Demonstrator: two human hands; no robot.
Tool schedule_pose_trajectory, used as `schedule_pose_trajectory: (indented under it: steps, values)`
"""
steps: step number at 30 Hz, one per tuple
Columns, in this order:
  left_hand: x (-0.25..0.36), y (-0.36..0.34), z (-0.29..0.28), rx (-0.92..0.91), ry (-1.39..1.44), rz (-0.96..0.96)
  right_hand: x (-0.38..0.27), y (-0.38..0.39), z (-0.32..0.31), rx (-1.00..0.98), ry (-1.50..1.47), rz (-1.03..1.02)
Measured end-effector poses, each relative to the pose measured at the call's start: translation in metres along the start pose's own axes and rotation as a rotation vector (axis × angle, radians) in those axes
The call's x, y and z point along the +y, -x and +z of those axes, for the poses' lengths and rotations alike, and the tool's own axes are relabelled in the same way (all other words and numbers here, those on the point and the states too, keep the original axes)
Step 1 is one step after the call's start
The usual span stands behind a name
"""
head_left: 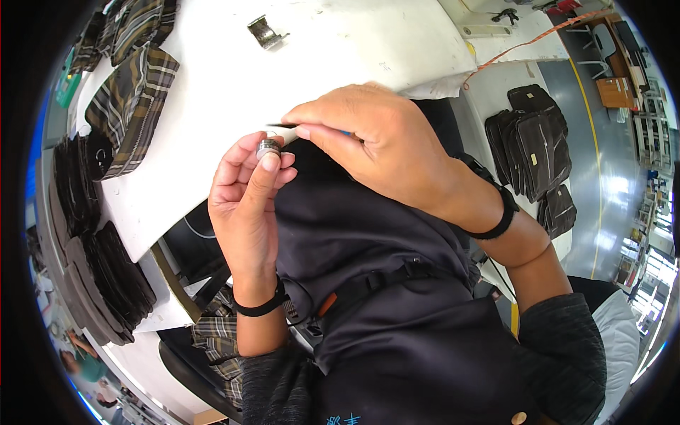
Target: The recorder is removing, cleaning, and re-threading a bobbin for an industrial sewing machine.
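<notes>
My left hand [248, 188] is closed, holding a small round silver metal piece [268, 147] that looks like a sewing machine bobbin case between thumb and fingers. My right hand [375, 134] is closed in a pinch on a thin dark pointed tool [280, 125]. Its tip sits just above the metal piece, apart from it or barely near it; I cannot tell which. A bit of blue shows between the right fingers, while most of the tool is hidden in the palm. Both hands are above the near edge of the white table [212, 85].
A small shiny metal plate [264, 32] lies at the table's far side. Plaid fabric pieces [134, 106] lie at the left, with dark fabric stacks [106, 283] below them. More dark pieces [531, 142] are stacked at the right. An orange cord [528, 48] crosses the upper right.
</notes>
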State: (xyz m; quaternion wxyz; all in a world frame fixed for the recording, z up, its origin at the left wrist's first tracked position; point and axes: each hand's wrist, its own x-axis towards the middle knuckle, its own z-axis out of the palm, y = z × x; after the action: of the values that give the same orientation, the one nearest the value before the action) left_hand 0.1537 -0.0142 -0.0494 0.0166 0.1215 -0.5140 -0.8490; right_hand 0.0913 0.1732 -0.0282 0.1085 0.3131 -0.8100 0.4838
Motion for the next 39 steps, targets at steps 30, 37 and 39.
schedule_pose_trajectory:
  steps: [30, 37, 39]
  values:
    - [-0.0072, -0.0019, -0.0032, 0.031, -0.085, 0.023, -0.0077, -0.0033, 0.0042, -0.130, -0.350, 0.338]
    - [-0.0092, 0.0002, -0.0023, 0.030, -0.150, 0.039, -0.0059, -0.0011, 0.0056, -0.123, -0.294, 0.303]
    - [-0.0095, 0.0003, -0.0021, 0.031, -0.157, 0.041, -0.0086, -0.0022, 0.0058, -0.105, -0.285, 0.310]
